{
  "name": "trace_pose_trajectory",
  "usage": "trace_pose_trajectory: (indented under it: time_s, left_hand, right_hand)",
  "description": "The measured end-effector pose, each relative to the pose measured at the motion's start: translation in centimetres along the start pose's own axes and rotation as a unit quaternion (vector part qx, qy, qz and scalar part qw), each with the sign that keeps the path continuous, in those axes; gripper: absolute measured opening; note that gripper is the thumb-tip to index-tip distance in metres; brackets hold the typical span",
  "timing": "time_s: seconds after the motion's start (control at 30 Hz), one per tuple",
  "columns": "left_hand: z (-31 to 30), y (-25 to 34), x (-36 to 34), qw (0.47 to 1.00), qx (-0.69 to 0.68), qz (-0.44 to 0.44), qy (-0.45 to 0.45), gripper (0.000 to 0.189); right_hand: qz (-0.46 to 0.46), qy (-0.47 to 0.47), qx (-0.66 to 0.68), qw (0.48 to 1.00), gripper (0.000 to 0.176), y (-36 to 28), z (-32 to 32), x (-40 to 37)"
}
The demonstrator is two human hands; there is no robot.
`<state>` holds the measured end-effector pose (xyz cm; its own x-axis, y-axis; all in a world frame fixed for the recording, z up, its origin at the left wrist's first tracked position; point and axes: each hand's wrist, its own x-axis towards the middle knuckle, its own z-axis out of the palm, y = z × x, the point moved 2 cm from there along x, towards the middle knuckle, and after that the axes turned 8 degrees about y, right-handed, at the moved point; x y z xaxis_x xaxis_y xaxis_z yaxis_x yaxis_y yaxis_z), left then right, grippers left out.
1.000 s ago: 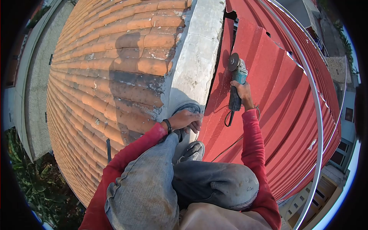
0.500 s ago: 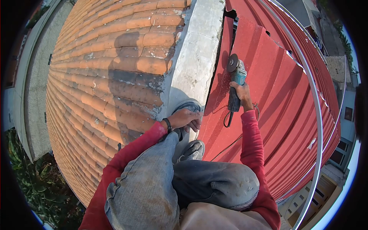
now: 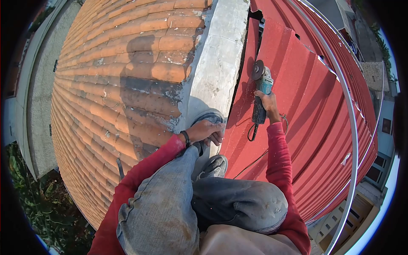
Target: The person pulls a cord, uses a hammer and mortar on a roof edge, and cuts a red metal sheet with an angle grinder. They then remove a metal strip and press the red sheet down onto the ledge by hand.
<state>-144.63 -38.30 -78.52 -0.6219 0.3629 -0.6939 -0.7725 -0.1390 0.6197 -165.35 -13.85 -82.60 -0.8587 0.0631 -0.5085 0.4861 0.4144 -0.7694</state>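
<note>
right hand, fingers clamped round the grinder, has eased it slightly left; the disc, beyond the fingertips, nears the sheet edge. left hand stays curled on a shoe.

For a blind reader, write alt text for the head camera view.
A person crouched on a rooftop holds an angle grinder in the right hand at the edge of red metal roofing. The left hand rests at a shoe on the concrete ridge, orange clay tiles beyond.
</note>
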Motion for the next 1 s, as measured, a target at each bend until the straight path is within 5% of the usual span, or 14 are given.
trace_pose_trajectory:
  time_s: [1.0]
  left_hand:
    - [-0.6,0.2,-1.0,0.998,-0.027,-0.02,0.044,0.046]
  right_hand:
    - [-0.002,-0.004,-0.001,1.0,0.029,1.7,0.0,-2.9]
